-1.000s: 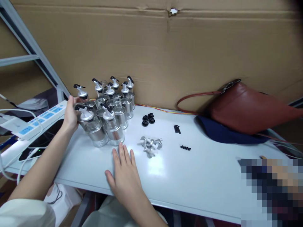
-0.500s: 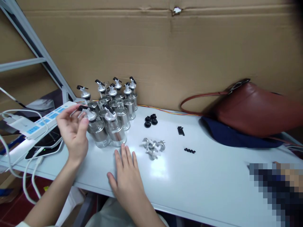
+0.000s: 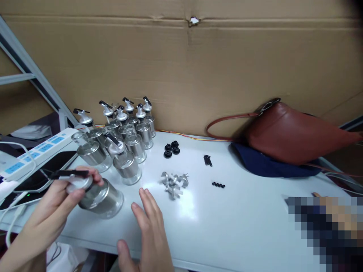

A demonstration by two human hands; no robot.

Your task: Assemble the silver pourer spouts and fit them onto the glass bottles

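My left hand [image 3: 48, 217] is closed around the neck of a glass oil bottle [image 3: 109, 200] with a metal sleeve, close to the table's front edge. Its silver pourer cap [image 3: 78, 184] with a black flap points up between thumb and fingers. The bottle leans toward me. My right hand [image 3: 150, 230] is open, fingers stretched, to the right of that bottle and apart from it. Behind, a capped bottle [image 3: 127, 168] and a bottle without a cap [image 3: 92, 151] stand among several similar bottles, most with pourer caps.
Silver pourer parts [image 3: 174, 185], black stoppers [image 3: 171, 149], black flaps [image 3: 208, 160] and small black pieces [image 3: 218, 184] lie mid-table. A power strip [image 3: 42, 149] with cables is at left. A brown bag [image 3: 289, 136] on dark blue cloth [image 3: 255, 166] lies right. Cardboard [image 3: 170, 68] stands behind.
My left hand has taken hold of the front-left capped bottle and brought it toward me, tilting it. My right hand has lifted and drawn nearer to me. The view has shifted slightly.
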